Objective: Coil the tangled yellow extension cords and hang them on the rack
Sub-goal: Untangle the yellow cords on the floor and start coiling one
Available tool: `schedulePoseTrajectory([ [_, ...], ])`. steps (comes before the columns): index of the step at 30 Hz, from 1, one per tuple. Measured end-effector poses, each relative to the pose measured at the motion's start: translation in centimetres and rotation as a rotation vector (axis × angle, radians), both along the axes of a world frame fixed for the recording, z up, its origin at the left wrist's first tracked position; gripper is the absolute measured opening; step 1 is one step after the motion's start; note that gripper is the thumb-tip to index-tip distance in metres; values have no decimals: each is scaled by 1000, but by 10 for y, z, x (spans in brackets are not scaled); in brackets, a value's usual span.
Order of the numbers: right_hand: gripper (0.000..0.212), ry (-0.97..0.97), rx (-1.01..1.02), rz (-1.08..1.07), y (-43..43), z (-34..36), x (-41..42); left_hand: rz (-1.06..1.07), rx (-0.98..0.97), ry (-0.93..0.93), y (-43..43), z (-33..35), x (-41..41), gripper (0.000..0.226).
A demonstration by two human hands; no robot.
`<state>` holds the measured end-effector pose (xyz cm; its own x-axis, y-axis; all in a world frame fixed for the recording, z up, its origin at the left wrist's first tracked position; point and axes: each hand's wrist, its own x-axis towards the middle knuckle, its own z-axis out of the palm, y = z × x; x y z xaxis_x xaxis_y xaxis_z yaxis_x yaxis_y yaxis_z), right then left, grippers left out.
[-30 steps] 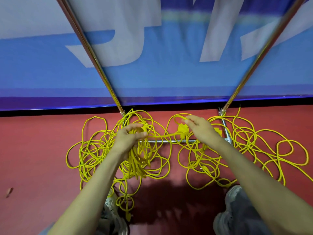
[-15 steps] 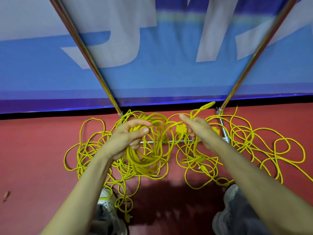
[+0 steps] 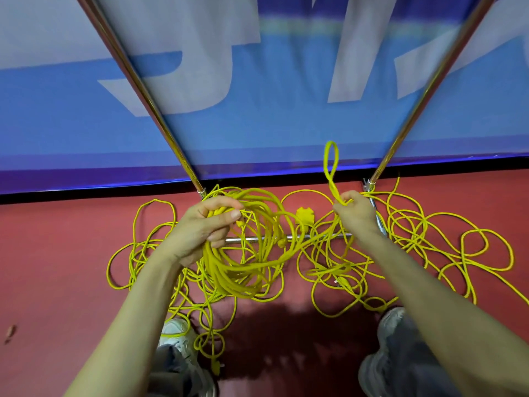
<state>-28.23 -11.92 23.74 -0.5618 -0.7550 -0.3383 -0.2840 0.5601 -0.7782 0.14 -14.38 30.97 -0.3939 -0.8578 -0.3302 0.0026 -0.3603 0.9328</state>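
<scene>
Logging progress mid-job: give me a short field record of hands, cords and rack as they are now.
Left hand: grips a coiled bundle of yellow cord
Right hand: pinches an upright cord loop
Loose cord: tangled on red floor, both sides
Socket block: on floor between the hands
Rack: slanted poles, base bar under cords; no coil hung in view

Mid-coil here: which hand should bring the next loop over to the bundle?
Right. The right hand pinches a free loop of thin yellow cord standing up from its fingers, ready to carry across. The left hand grips the gathered coil of yellow cord and probably should just hold it.
</scene>
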Motion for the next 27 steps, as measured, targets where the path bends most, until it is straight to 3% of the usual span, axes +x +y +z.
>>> schedulePoseTrajectory([
  [3,24,81,-2,299,-1,12,1,66,52,-49,4,-9,-10,10],
  [7,13,-164,-114,561,-2,37,27,78,84,-207,13,-26,-26,11],
  [12,17,-321,-115,716,7,53,54,195,200,-127,19,-23,-37,25],
  [17,10,-620,-80,661,14,51,72,234,158,-67,25,-25,-46,8],
  [23,4,-543,-143,651,14,50,67,136,180,-6,26,-25,-53,26],
  [27,11,-475,-190,638,16,45,71,121,65,-58,30,-25,-54,14],
])
